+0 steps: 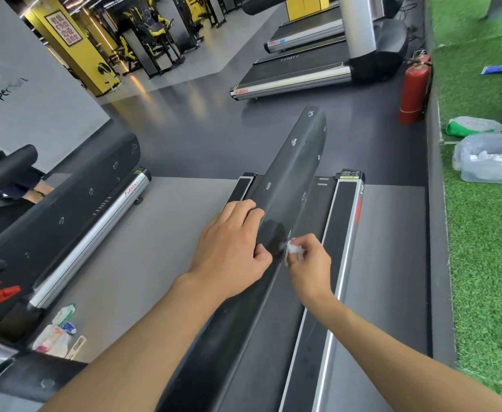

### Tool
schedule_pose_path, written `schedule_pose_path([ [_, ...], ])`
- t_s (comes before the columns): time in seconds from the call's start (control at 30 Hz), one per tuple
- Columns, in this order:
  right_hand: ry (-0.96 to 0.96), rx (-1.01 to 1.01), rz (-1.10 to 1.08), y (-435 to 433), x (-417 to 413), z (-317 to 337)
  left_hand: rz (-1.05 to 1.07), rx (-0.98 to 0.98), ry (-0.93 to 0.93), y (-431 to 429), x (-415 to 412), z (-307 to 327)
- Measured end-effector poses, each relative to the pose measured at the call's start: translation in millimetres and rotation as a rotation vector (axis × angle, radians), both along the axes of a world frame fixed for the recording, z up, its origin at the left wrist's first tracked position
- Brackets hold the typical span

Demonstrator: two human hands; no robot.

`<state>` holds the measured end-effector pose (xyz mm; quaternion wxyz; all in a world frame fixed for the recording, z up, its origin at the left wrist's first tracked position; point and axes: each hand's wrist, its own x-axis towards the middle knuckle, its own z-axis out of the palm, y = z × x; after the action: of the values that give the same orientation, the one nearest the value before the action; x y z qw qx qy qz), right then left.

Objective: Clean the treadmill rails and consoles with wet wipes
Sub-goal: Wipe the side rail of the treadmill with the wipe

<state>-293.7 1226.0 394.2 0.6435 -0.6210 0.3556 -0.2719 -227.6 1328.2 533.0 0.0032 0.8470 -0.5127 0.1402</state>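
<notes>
Two hands at a treadmill's black rail (291, 171).
The left hand (231, 242) grips the rail, fingers curled over its left edge and thumb on top. Just beside it, the right hand (310, 263) pinches a crumpled white wipe (293, 251) against the rail's right side. Farther off stand a red extinguisher (414, 90) and another treadmill (291, 75).

Glossy black plastic rail (285, 179), crumpled white paper-like wipe (293, 251), brushed metal side rail (340, 281), rough green turf (487, 248)
</notes>
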Motion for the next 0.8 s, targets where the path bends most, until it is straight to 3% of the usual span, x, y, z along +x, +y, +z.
schedule_pose_path([
  [0.23,0.016,0.111,-0.012,-5.6,5.9,-4.5,-0.001,-0.008,0.003,-0.8,0.3,-0.6],
  [0.8,-0.068,-0.233,0.037,-8.8,-4.6,7.8,-0.006,-0.026,0.003,-1.0,1.6,-1.9],
])
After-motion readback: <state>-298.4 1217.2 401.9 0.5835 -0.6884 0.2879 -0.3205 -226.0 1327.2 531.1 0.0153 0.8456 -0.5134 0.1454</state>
